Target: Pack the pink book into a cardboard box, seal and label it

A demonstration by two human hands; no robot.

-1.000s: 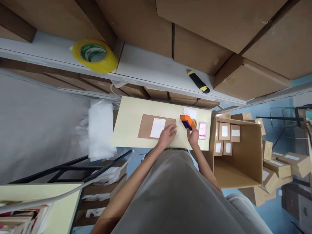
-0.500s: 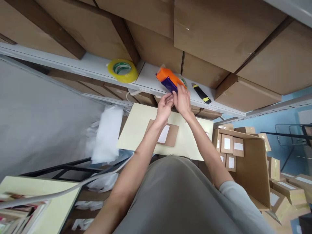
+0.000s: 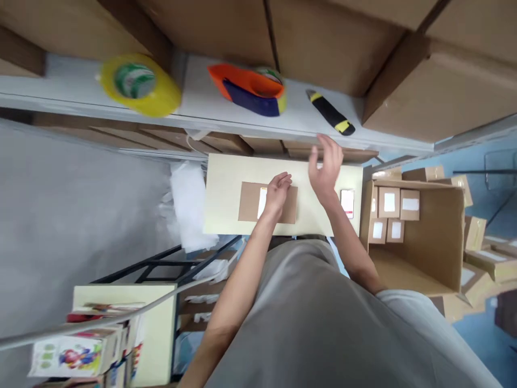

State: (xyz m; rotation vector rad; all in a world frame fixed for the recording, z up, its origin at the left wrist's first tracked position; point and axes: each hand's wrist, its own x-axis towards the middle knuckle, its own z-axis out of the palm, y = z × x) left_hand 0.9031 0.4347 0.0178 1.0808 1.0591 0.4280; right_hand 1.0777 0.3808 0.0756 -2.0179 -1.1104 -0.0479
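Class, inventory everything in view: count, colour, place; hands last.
Shelf: one, grey, above table
Cartons: several, brown, shelf
Tape roll: one, yellow, shelf left
Tape dispenser: one, orange-purple, mid-shelf
Cutter: one, black-yellow, shelf right
Table: one, cream, centre
Labelled cardboard: one, brown, table
Phone: one, whitish, table right
Open carton: one, brown, right
Labelled boxes: five, brown, open carton
Loose boxes: several, brown, far right
Wrapping: one heap, white, left
Side table: one, cream, lower left
Books: several, multicoloured, side table
Cable: one, grey, lower left
Left hand: one, bare, over cardboard
Right hand: one, bare, left of phone
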